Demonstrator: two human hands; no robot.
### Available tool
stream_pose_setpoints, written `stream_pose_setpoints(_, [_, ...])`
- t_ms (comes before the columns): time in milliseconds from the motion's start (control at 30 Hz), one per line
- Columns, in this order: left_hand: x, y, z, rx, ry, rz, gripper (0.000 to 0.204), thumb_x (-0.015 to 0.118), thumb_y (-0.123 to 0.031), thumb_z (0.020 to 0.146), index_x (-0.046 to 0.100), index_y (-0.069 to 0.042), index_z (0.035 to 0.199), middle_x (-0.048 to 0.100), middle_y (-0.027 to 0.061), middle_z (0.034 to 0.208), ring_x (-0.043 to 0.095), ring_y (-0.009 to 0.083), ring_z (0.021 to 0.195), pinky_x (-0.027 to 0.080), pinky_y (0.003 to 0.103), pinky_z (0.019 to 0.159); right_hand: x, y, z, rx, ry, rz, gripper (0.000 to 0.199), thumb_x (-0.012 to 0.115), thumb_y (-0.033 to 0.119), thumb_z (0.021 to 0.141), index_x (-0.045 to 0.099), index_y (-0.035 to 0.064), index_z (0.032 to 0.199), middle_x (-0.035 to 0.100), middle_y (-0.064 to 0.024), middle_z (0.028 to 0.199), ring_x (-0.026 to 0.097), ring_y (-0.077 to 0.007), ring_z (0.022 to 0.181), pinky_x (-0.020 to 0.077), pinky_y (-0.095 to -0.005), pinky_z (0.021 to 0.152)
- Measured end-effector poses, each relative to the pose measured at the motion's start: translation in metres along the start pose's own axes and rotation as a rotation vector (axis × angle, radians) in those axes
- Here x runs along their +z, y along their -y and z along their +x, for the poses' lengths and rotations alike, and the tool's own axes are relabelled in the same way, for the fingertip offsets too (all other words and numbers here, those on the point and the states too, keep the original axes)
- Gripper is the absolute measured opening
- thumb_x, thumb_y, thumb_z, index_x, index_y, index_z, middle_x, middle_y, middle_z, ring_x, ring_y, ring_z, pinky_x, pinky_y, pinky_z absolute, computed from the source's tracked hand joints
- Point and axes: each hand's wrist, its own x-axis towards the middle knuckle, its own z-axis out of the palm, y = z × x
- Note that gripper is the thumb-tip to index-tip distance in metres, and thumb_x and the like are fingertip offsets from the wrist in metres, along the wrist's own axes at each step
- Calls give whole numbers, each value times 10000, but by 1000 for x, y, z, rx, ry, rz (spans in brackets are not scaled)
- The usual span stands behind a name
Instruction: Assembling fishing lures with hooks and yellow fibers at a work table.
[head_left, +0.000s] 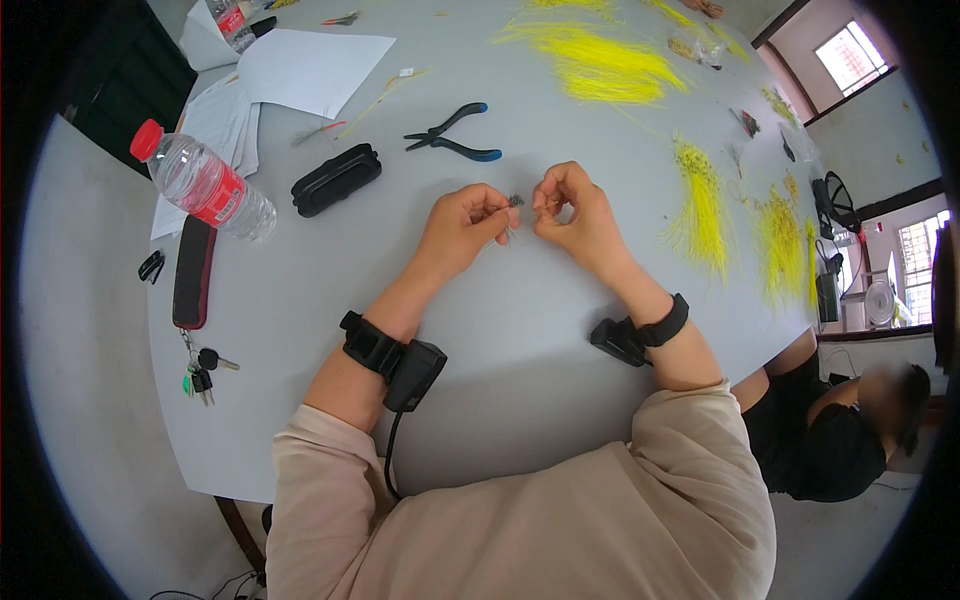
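My left hand [458, 228] pinches a small dark bunch with thin stems [516, 201] between thumb and fingertips, above the grey table. Pale, wire-like ends hang below those fingers. Close beside it on the right, my right hand [582, 222] is curled, with thumb and index finger pressed together. Something tiny and yellowish seems to be at its fingertips, too small to name. The two hands are a short gap apart. Beyond them lie open pliers with blue-and-black handles [450, 135], touched by neither hand.
Yellow thin strands [610, 65] lie in bundles at the far side and right [703, 205]. To the left are a black case [337, 180], a plastic bottle [205, 180], a long dark pouch [194, 272], keys [205, 370] and white papers [310, 70]. Another person [830, 430] sits at right.
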Motion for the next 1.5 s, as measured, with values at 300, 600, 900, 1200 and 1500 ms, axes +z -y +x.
stream_pose_setpoints(300, [0, -2, -1, 3, 53, -37, 42, 551, -49, 837, 549, -8, 840, 617, 69, 797, 548, 96, 646, 451, 230, 624, -10, 2, -5, 45, 49, 21, 260, 593, -49, 681, 430, 40, 863, 523, -14, 739, 480, -89, 644, 423, -237, 633])
stream_pose_setpoints(600, [-2, -4, -2, -6, 83, -70, 71, 593, -87, 832, 562, -33, 797, 624, 63, 775, 545, 85, 627, 444, 221, 605, -30, -12, -16, 69, 30, 23, 265, 582, -56, 678, 438, 42, 877, 521, -14, 741, 476, -90, 658, 427, -239, 626])
stream_pose_setpoints(900, [-10, -3, 3, -43, -77, -151, 72, 603, -119, 832, 564, -64, 805, 629, 51, 782, 532, 69, 641, 427, 208, 611, -183, -3, -56, 240, -366, -90, 240, 542, -35, 821, 482, 19, 1046, 563, -22, 879, 551, -106, 849, 433, -227, 787])
stream_pose_setpoints(1200, [-12, 2, 4, -53, -113, -90, 90, 609, -128, 830, 553, -73, 785, 629, 58, 779, 509, 62, 625, 406, 197, 594, -241, 21, -45, 195, -586, -183, 240, 558, 12, 811, 516, 11, 1048, 619, -54, 844, 578, -115, 797, 434, -223, 762])
stream_pose_setpoints(1500, [-13, -4, 1, -102, -135, -137, 72, 608, -131, 832, 561, -81, 808, 628, 46, 791, 513, 59, 634, 414, 198, 620, -211, -58, -18, 315, -426, -606, 279, 623, 160, 797, 584, 25, 1038, 658, -101, 844, 629, -172, 814, 482, -286, 715])
